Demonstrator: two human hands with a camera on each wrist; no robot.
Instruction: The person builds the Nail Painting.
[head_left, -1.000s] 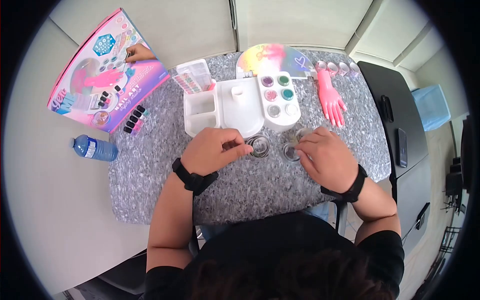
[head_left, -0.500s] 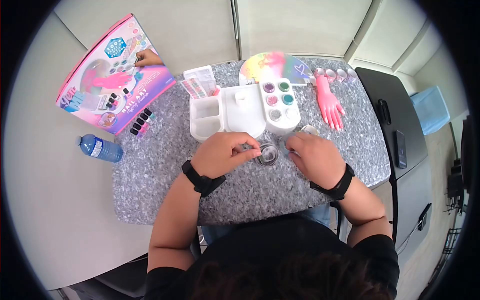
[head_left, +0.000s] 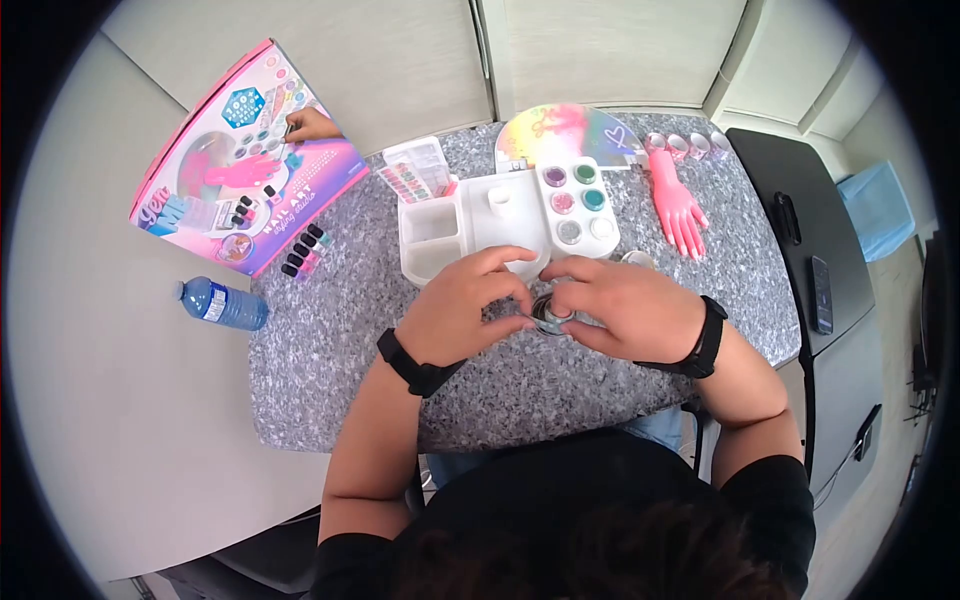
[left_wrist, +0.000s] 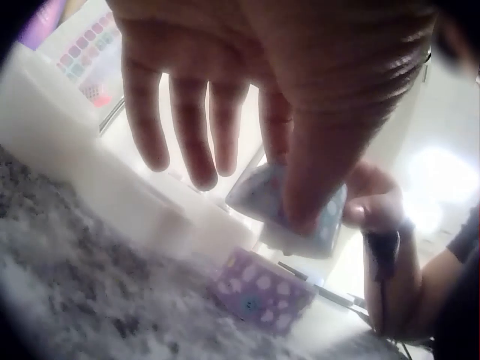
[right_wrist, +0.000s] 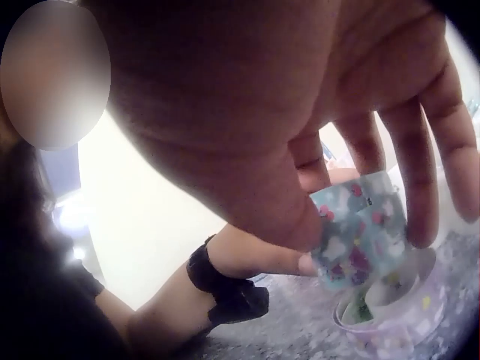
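Thumb and index finger of my left hand pinch one side of a light blue patterned band, the other left fingers hanging straight. From the opposite side my right hand pinches the same curved band, so the fingertips of both hands almost meet. Directly beneath, a purple patterned ring rests on the grey speckled table, with something green and a pale curled piece inside it. The hands partly cover these rings in the head view.
Beyond the hands stand a white compartment tray and a holder with glitter pots. A pink model hand lies back right, near several small cups. To the left are small bottles, a water bottle and a box.
My right hand has come left, away from the white-rimmed ring at its side, to meet my left hand. Both hands now hold the blue band together above the ring on the table.
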